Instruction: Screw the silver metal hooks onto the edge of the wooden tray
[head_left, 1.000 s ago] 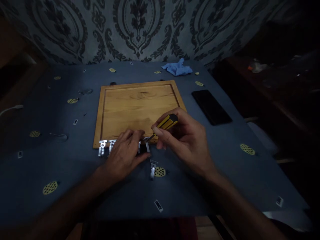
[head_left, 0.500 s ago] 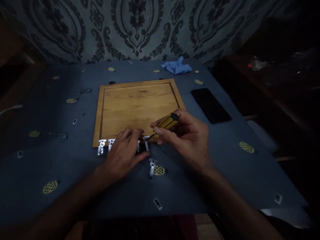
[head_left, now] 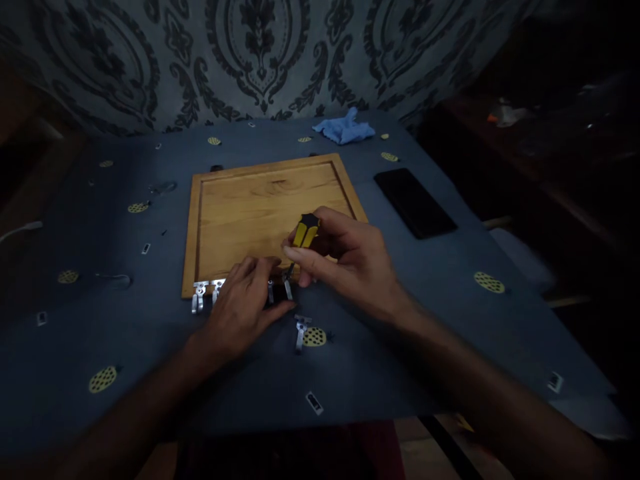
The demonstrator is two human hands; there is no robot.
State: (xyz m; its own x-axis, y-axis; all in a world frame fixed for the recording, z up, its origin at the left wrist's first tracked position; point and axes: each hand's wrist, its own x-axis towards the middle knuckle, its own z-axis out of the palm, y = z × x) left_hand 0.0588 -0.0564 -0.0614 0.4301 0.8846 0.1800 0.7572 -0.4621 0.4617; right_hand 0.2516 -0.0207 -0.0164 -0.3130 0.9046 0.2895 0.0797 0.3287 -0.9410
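Observation:
A yellow-and-black screwdriver (head_left: 306, 231) is pinched in my right hand (head_left: 350, 260), its handle upright with a slight lean and its tip down at a metal hook (head_left: 288, 287) on the near edge of a wooden board (head_left: 255, 213). My left hand (head_left: 245, 300) lies over that edge, thumb and forefinger spread on either side of the hook. Its palm hides part of a row of hooks. Two silver hooks (head_left: 199, 298) show left of it. One loose hook (head_left: 300, 333) rests on the tablecloth in front of the board. Any screw under the tip is too small to see.
A black phone (head_left: 416, 203) lies right of the board. Behind it is a crumpled blue cloth (head_left: 345, 127). Left of the board are a small dark screw (head_left: 164, 233) and a small clear item (head_left: 120, 280). A white cable (head_left: 23, 229) reaches in at far left.
My right hand has swung the screwdriver from a rightward slant to nearly upright, with its tip still at the hook. The view has shifted slightly. My left hand stays at the board's edge.

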